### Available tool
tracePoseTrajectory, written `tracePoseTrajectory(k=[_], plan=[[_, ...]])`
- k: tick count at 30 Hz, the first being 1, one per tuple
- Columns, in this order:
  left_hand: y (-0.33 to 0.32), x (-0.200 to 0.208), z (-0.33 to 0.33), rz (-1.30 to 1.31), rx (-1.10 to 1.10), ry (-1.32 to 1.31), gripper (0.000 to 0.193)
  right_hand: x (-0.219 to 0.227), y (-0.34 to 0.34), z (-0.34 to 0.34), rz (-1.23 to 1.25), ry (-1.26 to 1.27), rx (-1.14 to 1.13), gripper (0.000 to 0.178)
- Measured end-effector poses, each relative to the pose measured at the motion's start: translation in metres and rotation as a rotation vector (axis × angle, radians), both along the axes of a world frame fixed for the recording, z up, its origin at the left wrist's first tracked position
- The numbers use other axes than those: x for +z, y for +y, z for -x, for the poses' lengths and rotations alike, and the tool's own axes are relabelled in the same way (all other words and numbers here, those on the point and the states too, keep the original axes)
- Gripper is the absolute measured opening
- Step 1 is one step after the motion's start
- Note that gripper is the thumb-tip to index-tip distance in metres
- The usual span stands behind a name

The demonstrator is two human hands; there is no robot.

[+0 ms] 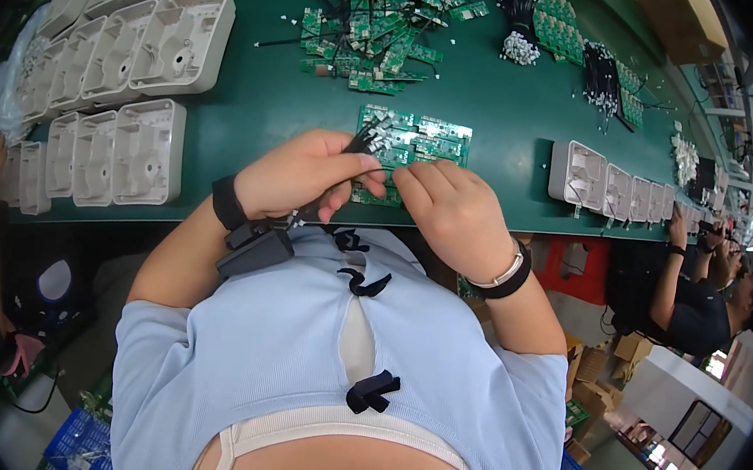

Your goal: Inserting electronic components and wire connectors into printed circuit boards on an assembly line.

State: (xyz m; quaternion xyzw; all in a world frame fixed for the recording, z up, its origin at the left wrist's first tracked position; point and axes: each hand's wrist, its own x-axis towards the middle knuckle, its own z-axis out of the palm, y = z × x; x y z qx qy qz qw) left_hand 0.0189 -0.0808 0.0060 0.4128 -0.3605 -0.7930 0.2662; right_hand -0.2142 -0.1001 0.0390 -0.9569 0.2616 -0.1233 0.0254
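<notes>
My left hand (296, 173) is closed around a bundle of short black cables (366, 140) with white connectors at their ends. The connector ends stick up past the fingers, and other ends hang below the palm. Under both hands, near the table's front edge, lies a panel of green circuit boards (445, 139). My right hand (458, 220) is over the panel's right part, its thumb and fingers pinched together at the board. What sits between those fingertips is too small and hidden to make out. A thin dark line, perhaps one cable, runs between the two hands.
Light grey plastic housings (178, 39) stand in rows at the left, with more housings (577, 175) along the right front edge. A heap of wired circuit boards (378, 27) lies at the back. Cable bundles (522, 27) and board panels (560, 26) lie back right. Co-workers' arms show at both sides.
</notes>
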Motion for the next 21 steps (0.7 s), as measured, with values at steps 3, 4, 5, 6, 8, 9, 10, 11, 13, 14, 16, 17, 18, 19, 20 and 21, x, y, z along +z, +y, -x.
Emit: tracePoseTrajectory(k=[3,4,5,6,8,9,10,11,13,14,16,17,18,19,20,21], plan=[[-0.002,-0.003,-0.001,0.047,0.092,-0.032,0.028,-0.005,-0.005,0.013,-0.046,0.046,-0.064,0.027],[-0.003,-0.002,-0.003,0.074,0.16,-0.061,0.029,-0.006,-0.008,0.022,-0.037,0.07,-0.135,0.026],[-0.004,0.0,-0.005,0.101,0.229,-0.092,0.03,-0.007,-0.011,0.029,-0.028,0.092,-0.204,0.024],[-0.004,0.002,-0.007,0.096,0.228,-0.091,0.03,-0.008,-0.015,0.035,-0.02,0.114,-0.273,0.023],[-0.006,0.004,-0.012,0.129,0.296,-0.01,0.031,-0.011,-0.027,0.044,-0.142,-0.055,-0.347,0.02],[-0.007,0.005,-0.013,0.145,0.331,0.031,0.031,-0.013,-0.034,0.047,-0.26,-0.229,-0.417,0.017],[-0.008,0.004,-0.012,0.139,0.332,0.034,0.031,-0.015,-0.04,0.049,-0.38,-0.404,-0.485,0.014],[-0.01,0.003,-0.01,0.073,0.265,0.092,0.031,-0.018,-0.044,0.046,-0.385,-0.398,-0.486,0.014],[-0.016,0.001,-0.007,-0.057,0.122,0.21,0.032,-0.021,-0.054,0.034,-0.507,-0.489,-0.426,0.011],[-0.018,-0.001,-0.005,-0.063,0.122,0.216,0.032,-0.023,-0.059,0.03,-0.568,-0.535,-0.395,0.009],[-0.02,-0.005,0.001,-0.109,0.1,0.283,0.032,-0.03,-0.07,0.025,-0.611,-0.48,-0.399,0.008],[-0.02,-0.007,0.002,-0.131,0.089,0.316,0.032,-0.035,-0.075,0.023,-0.652,-0.431,-0.403,0.008],[-0.021,-0.011,0.003,-0.134,0.093,0.322,0.032,-0.037,-0.078,0.022,-0.692,-0.382,-0.407,0.008],[-0.021,-0.014,0.003,-0.141,0.088,0.334,0.032,-0.039,-0.079,0.023,-0.694,-0.375,-0.406,0.008],[-0.021,-0.018,0.003,-0.147,0.087,0.344,0.032,-0.041,-0.082,0.023,-0.71,-0.382,-0.381,0.008],[-0.021,-0.021,0.003,-0.153,0.085,0.354,0.033,-0.043,-0.083,0.024,-0.725,-0.389,-0.356,0.008]])
